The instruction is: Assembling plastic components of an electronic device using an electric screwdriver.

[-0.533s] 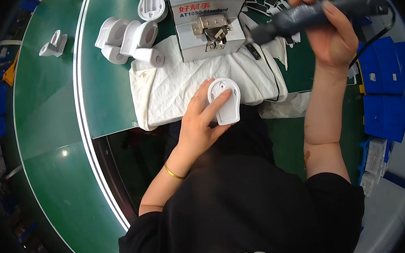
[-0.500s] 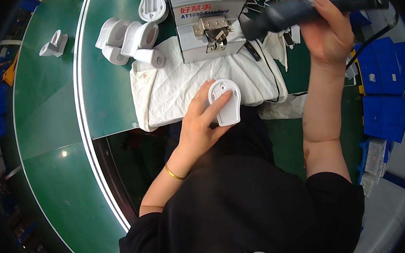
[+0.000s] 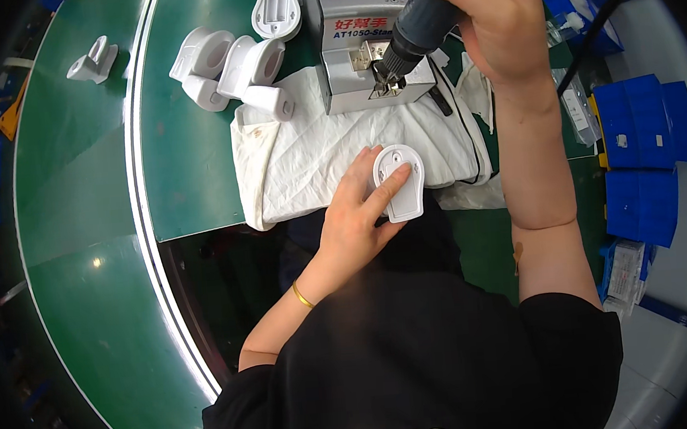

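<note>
My left hand [image 3: 356, 205] grips a white plastic housing [image 3: 405, 200] at the cloth's near edge, its recessed side facing up and a finger lying in the recess. My right hand [image 3: 498, 25] is wrapped round a black electric screwdriver [image 3: 418, 33], which points down and to the left. Its tip is at the metal pick-up slot of a grey screw feeder [image 3: 339, 87]; whether a screw sits on the bit is too small to tell. The folded white cloth [image 3: 307, 165] spreads under the feeder's front.
Several white housings [image 3: 255, 68] stand left of the feeder, one more [image 3: 276, 10] lies behind them. Another white piece [image 3: 93, 61] sits on the green surface at far left, beyond a bright white strip [image 3: 135, 150]. Blue bins [image 3: 635, 127] are at the right. A dark cable hangs beside my right forearm.
My right hand has brought the screwdriver left and down from beside the feeder to its slot. The left hand still holds the housing; the view has shifted slightly.
</note>
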Demonstrator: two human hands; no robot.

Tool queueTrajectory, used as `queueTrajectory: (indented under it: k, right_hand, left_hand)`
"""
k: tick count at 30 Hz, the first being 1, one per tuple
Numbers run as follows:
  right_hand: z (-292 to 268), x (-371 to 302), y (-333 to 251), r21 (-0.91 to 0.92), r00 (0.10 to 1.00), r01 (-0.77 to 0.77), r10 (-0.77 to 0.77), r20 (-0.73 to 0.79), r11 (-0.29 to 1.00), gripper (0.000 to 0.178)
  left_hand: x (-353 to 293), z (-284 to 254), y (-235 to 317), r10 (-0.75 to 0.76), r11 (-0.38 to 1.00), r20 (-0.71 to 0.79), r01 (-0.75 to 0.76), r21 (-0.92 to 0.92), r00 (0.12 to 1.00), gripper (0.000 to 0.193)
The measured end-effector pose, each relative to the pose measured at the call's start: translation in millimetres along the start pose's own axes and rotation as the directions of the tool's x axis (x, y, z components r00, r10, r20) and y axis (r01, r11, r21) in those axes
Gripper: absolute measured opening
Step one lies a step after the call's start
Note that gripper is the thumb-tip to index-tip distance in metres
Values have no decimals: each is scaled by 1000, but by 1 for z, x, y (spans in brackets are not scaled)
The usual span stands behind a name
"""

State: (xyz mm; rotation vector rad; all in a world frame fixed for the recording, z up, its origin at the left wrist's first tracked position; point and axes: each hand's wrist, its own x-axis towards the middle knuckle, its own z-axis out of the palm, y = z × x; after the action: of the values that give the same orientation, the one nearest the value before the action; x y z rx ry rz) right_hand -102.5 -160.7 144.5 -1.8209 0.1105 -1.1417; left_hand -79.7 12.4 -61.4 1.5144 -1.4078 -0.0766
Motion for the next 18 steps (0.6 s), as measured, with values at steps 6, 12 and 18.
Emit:
queueTrajectory:
  k: [6,12,18]
  right_hand:
    - [6,7,48,809,948,146,-315,50,569,32]
    - [-27,-44,-9,376,981,-45,-30,191,926,43]
    - [-14,-68,-25,223,989,-26,-6,145,974,43]
  left_hand:
    - [2,2,5,5,1000,-1,-5,13,1000,79]
    - [7,0,13,-22,1000,-12,22,8,1000,79]
    - [9,-4,17,-56,998,-15,56,-9,998,80]
